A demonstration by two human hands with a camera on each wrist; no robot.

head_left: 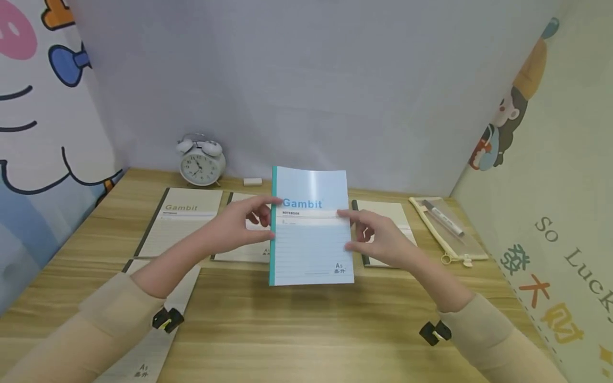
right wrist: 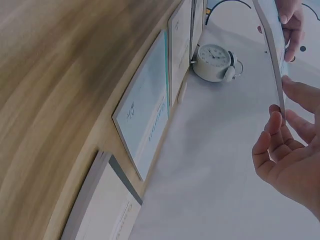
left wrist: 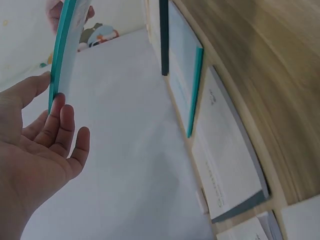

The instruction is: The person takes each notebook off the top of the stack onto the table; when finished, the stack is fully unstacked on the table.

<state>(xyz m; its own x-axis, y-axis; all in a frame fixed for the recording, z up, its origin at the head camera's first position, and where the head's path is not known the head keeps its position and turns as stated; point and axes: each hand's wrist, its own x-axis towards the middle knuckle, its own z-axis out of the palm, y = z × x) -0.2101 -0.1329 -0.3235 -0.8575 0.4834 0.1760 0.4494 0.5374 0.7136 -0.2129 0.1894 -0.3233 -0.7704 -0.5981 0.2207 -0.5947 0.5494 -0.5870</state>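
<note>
A light blue "Gambit" notebook [head_left: 311, 247] with a teal spine is held up above the table, its cover towards the head camera. My left hand [head_left: 239, 223] pinches the spine edge between thumb and fingers. On the opposite edge, my right hand [head_left: 383, 236] grips it the same way. The left wrist view shows the teal spine [left wrist: 62, 50] edge-on, and the page edge [right wrist: 272, 55] appears in the right wrist view. A second blue notebook [right wrist: 145, 110] lies on the table, hidden in the head view by the raised one.
Cream notebooks with dark spines lie at the left [head_left: 184, 221], behind my left hand [head_left: 244, 252], behind my right hand [head_left: 383, 210] and under my left forearm [head_left: 143, 346]. A white alarm clock [head_left: 202, 166], an eraser [head_left: 252, 182] and a mesh pouch [head_left: 464, 244] with a marker [head_left: 442, 218] stand farther back.
</note>
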